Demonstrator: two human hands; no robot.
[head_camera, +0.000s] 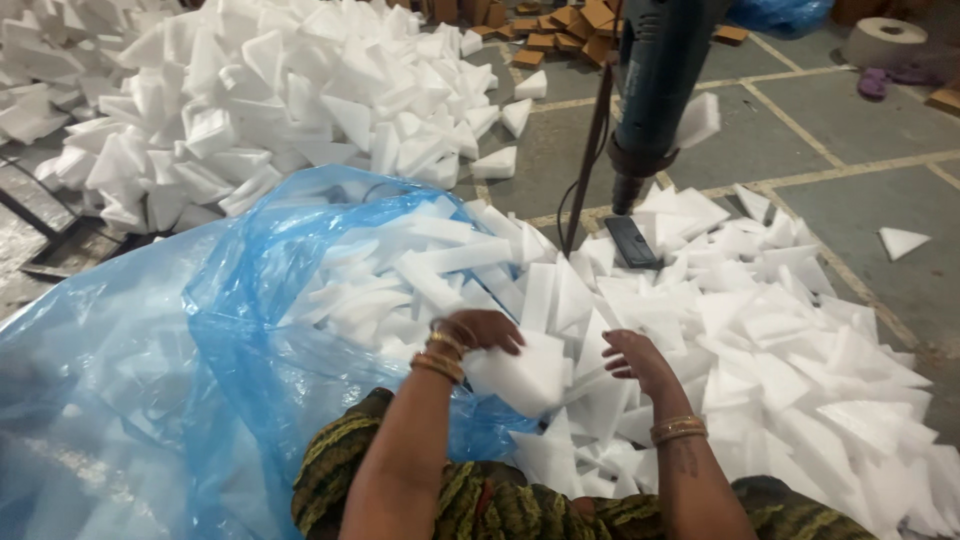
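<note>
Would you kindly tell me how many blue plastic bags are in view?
2. One large blue plastic bag lies open at the left beside the left hand; another blue bag sits at the top edge, partly cut off. Others may be hidden.

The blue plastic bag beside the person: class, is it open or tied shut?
Open. The blue plastic bag gapes wide at its mouth, white foam pieces spilling from it toward the left hand.
</note>
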